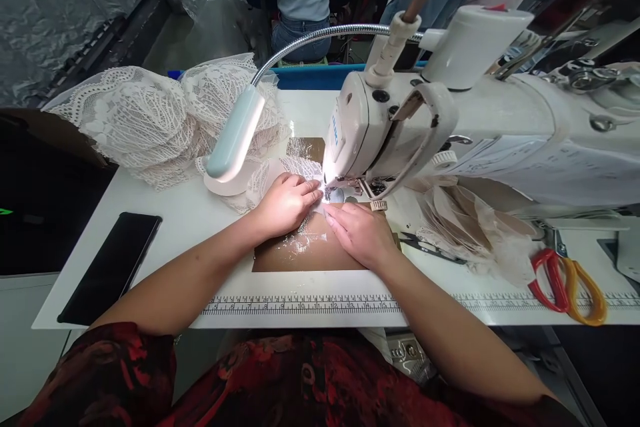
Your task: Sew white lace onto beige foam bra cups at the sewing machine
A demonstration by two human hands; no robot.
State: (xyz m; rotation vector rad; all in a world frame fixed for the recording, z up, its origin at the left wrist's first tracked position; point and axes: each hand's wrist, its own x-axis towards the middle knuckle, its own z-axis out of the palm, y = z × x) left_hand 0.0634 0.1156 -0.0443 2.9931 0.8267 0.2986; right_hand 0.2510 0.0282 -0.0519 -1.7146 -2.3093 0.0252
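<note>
A white surface (pixel 180 213) spans the frame, bearing an industrial sewing machine (pixel 510 113) whose arm fills the right, its needle end at center. At upper left, two heaps of white scalloped lace (pixel 135 120) sit beside the working area, likely to keep pieces within reach of the left side. A shiny brown sheet (pixel 300 257) lies beneath the hands, perhaps to let cloth slide smoothly. At right rests a loose stack of beige and white fabric pieces (pixel 455 213), while a black smartphone (pixel 110 267) lies at lower left, clear of the stitching.

A gooseneck lamp (pixel 235 137) arches in from the machine, apparently angled to light the needle. Under that glow, a lace piece (pixel 300 165) lies at center, running beneath the left hand (pixel 285 205) toward the presser foot (pixel 327 192). Those fingers bend close together, pressing it down; the right hand (pixel 363 230) rests opposite, fingers extended and nearly together at the fabric's near edge, seemingly to steady it. Glare hides whether either pinches the cloth. At lower right lie red-and-orange-handled scissors (pixel 553 280), with dark thread snips (pixel 435 248) nearer the machine.
</note>
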